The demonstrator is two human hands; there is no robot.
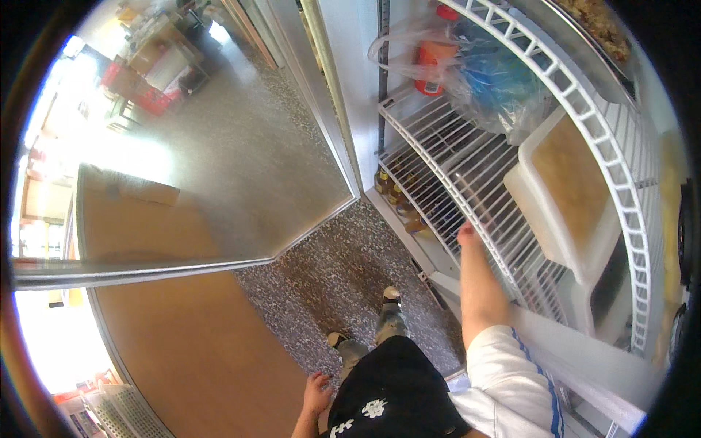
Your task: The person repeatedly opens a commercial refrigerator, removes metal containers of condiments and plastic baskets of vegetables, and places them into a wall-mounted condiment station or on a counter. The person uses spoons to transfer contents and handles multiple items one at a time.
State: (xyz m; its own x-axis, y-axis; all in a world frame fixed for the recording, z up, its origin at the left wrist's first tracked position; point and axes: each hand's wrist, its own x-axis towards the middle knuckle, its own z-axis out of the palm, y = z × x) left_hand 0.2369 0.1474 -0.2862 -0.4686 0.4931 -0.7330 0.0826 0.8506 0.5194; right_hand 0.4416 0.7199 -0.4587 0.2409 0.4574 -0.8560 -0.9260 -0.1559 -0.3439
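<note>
My right arm reaches into an upright refrigerator with white wire shelves (pixel 438 164). My right hand (pixel 467 234) is at the front edge of a shelf, partly hidden by the wires, so I cannot tell what it touches or holds. A white plastic tub (pixel 539 219) with brownish contents stands on the shelf above it. Behind the tub are a clear plastic bag with blue contents (pixel 493 82) and a red container (pixel 435 60). Brown bottles (pixel 386 180) stand lower down inside. My left hand (pixel 317 393) hangs low beside my black apron, its fingers loosely bent and holding nothing.
The glass refrigerator door (pixel 235 137) stands open on the left, with a metal frame. Below it is a tan panel (pixel 191 350). Speckled floor (pixel 323 274) lies around my feet. A metal tray of brown food (pixel 597 27) is at the upper right. White perforated baskets (pixel 126 410) sit at the lower left.
</note>
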